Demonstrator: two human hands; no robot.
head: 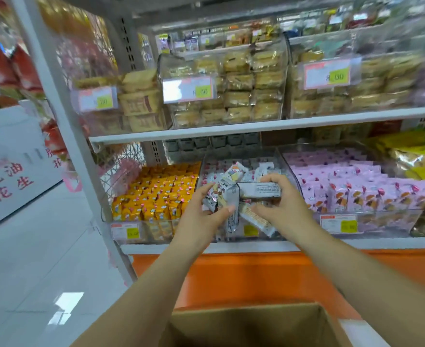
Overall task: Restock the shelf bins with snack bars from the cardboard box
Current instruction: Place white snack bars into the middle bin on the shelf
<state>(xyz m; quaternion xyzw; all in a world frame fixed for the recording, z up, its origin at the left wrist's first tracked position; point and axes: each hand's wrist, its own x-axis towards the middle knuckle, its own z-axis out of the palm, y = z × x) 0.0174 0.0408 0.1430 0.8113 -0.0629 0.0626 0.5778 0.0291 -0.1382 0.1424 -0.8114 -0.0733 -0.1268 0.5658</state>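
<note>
As the left hand [202, 214] and right hand [281, 209] clamp a loose bundle of snack bars [231, 196] over the middle bin [287, 166], slippage appears likely. Wrappers are judged light, slick and crushable; grip the long sides, not the ends.

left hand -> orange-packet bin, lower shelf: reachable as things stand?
Probably yes for reach: the orange-packet bin sits open-topped right beside the left hand, with nothing between them. But that hand grips white snack bars, as does the right hand, so it couldn't pick anything up.
</note>
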